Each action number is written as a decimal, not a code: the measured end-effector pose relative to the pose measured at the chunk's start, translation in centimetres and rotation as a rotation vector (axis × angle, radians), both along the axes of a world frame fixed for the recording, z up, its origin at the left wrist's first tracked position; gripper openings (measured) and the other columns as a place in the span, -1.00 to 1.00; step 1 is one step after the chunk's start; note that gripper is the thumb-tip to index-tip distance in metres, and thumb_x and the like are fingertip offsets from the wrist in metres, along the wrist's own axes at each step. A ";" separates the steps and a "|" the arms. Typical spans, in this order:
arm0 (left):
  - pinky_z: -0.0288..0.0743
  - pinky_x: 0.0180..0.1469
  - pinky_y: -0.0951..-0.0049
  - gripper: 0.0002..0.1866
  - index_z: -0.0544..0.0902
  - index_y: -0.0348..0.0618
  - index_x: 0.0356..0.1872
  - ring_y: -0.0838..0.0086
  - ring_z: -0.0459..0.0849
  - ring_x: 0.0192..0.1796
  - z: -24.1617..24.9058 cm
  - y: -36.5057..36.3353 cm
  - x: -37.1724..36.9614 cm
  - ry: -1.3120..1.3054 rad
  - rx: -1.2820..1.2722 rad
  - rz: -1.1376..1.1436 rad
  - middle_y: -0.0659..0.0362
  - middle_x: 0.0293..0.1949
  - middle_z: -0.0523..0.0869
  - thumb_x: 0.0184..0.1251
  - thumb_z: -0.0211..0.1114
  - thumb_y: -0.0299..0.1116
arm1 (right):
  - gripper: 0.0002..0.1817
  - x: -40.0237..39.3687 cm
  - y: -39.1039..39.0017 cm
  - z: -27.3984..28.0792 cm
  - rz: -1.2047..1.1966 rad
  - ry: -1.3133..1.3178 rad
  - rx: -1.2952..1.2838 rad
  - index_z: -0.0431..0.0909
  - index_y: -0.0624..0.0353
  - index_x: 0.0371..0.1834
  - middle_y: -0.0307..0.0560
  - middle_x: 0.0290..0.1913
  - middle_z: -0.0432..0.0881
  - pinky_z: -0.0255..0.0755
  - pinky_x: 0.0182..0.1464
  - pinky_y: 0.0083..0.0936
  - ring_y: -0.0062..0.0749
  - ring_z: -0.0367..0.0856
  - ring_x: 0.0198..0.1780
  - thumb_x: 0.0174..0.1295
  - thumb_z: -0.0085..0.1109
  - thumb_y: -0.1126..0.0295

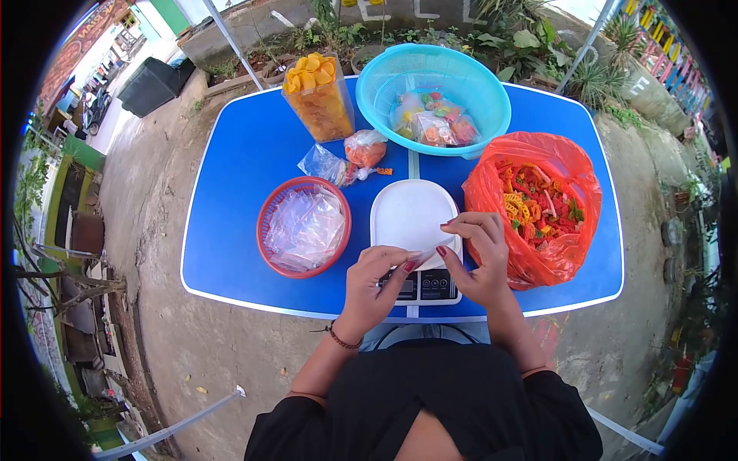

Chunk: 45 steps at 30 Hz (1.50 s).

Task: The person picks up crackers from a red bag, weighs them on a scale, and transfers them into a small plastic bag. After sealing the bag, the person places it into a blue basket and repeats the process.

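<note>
My left hand [369,284] pinches a small clear plastic bag [429,257] between thumb and fingertips, over the front of a white digital kitchen scale [413,207]. Thumb and fingers of my right hand [484,257] are spread apart, its thumb tip right at the bag's other side. Beneath the hands, the scale's dark button panel [438,284] shows in part. To the left stands a red basket [263,238] full of clear plastic bags [306,229]. Close by my right hand sits a red plastic bag [565,265] holding colourful dry snack pieces [530,203].
A turquoise basket [373,58] with several filled packets [438,123] stands at the back of the blue table [219,230]. Left of it are a clear container of yellow chips [317,96] and a small bag of orange snacks [364,150]. Metal poles [231,42] rise behind the table.
</note>
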<state>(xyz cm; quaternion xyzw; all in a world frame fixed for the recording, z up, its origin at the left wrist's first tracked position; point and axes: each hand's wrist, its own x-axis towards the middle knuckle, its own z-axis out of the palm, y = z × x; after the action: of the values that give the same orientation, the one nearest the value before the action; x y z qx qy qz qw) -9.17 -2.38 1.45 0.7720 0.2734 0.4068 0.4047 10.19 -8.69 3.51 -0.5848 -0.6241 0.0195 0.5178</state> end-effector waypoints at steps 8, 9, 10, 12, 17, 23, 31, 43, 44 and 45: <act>0.30 0.08 0.33 -0.82 0.75 -0.08 -0.23 0.43 0.66 -0.26 1.6 -0.5 0.3 0.265 0.387 0.068 0.31 -0.31 0.75 0.12 0.46 -0.53 | -0.78 -0.5 -0.2 0.5 0.091 -0.401 0.011 0.71 -0.04 -0.28 -0.40 -0.26 0.66 0.25 -0.05 -0.30 -0.42 0.52 -0.17 -0.06 0.41 0.42; 0.29 0.08 0.31 -0.82 0.76 -0.07 -0.24 0.43 0.65 -0.27 1.6 -0.5 0.3 0.276 0.403 0.070 0.31 -0.33 0.74 0.11 0.47 -0.52 | -0.79 -0.6 -0.2 0.5 0.089 -0.422 0.018 0.70 -0.04 -0.29 -0.40 -0.27 0.65 0.25 -0.06 -0.30 -0.42 0.52 -0.17 -0.06 0.40 0.41; 0.29 0.09 0.30 -0.82 0.76 -0.07 -0.25 0.43 0.65 -0.28 1.6 -0.5 0.3 0.287 0.420 0.071 0.31 -0.34 0.73 0.10 0.47 -0.51 | -0.80 -0.8 -0.1 0.5 0.087 -0.443 0.025 0.69 -0.04 -0.31 -0.40 -0.28 0.64 0.25 -0.06 -0.30 -0.42 0.52 -0.18 -0.06 0.40 0.40; 0.28 0.10 0.28 -0.83 0.76 -0.06 -0.27 0.44 0.64 -0.29 1.7 -0.4 0.3 0.310 0.440 0.076 0.32 -0.36 0.71 0.08 0.48 -0.49 | -0.83 -1.0 0.0 0.4 0.074 -0.485 0.031 0.68 -0.04 -0.35 -0.39 -0.30 0.63 0.25 -0.07 -0.30 -0.42 0.52 -0.19 -0.06 0.39 0.38; 0.28 0.10 0.25 -0.87 0.76 -0.05 -0.33 0.46 0.63 -0.30 1.9 -0.4 0.4 0.329 0.453 0.108 0.33 -0.37 0.71 0.07 0.49 -0.47 | -0.86 -1.3 0.4 0.0 0.033 -0.494 0.031 0.65 0.00 -0.41 -0.35 -0.35 0.64 0.23 -0.07 -0.30 -0.40 0.54 -0.28 -0.07 0.38 0.44; 0.28 0.10 0.25 -0.86 0.77 -0.02 -0.32 0.46 0.61 -0.31 1.7 -0.5 0.6 0.285 0.459 0.154 0.34 -0.39 0.69 0.06 0.50 -0.45 | -0.89 -1.8 0.4 -1.7 0.036 -0.074 -0.045 0.62 0.04 -0.44 -0.33 -0.42 0.61 0.21 -0.14 -0.33 -0.39 0.53 -0.33 -0.06 0.34 0.45; 0.27 0.12 0.27 -0.86 0.79 -0.01 -0.31 0.48 0.62 -0.30 1.5 -0.4 0.2 0.296 0.445 0.115 0.35 -0.36 0.73 0.08 0.50 -0.44 | -0.88 -0.6 0.2 -0.6 0.228 0.146 -0.178 0.66 0.11 -0.36 -0.19 -0.22 0.66 0.32 0.04 -0.35 -0.32 0.55 -0.13 0.03 0.31 0.55; 0.27 0.07 0.31 -0.89 0.80 -0.03 -0.39 0.46 0.64 -0.30 2.4 -0.3 -0.2 0.215 0.316 0.075 0.31 -0.41 0.74 0.06 0.46 -0.51 | -0.90 2.8 0.6 0.1 0.448 0.262 -0.295 0.51 0.13 -0.27 -0.14 -0.02 0.58 0.33 0.08 -0.36 -0.37 0.50 -0.05 0.22 0.26 0.48; 0.29 0.05 0.31 -0.89 0.80 -0.04 -0.39 0.44 0.65 -0.30 2.5 -0.2 -0.3 0.201 0.305 0.096 0.29 -0.42 0.74 0.05 0.46 -0.52 | -0.90 3.2 0.5 0.2 0.407 0.372 -0.287 0.51 0.12 -0.26 -0.16 -0.04 0.57 0.33 0.06 -0.36 -0.41 0.50 -0.07 0.25 0.25 0.47; 0.34 0.04 0.33 -0.89 0.80 -0.08 -0.34 0.45 0.66 -0.28 2.3 -0.2 -0.3 0.150 0.238 0.091 0.27 -0.39 0.75 0.10 0.45 -0.52 | -0.89 3.6 0.4 0.3 0.369 0.347 -0.259 0.55 0.16 -0.18 -0.13 -0.01 0.60 0.37 -0.02 -0.43 -0.47 0.51 -0.10 0.28 0.25 0.48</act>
<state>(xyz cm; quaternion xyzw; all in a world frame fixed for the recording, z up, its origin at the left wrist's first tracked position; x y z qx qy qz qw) -9.51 -2.54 3.72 0.8297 0.2875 0.3954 0.2697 13.77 -8.25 3.81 -0.5106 -0.6142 0.2927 0.5256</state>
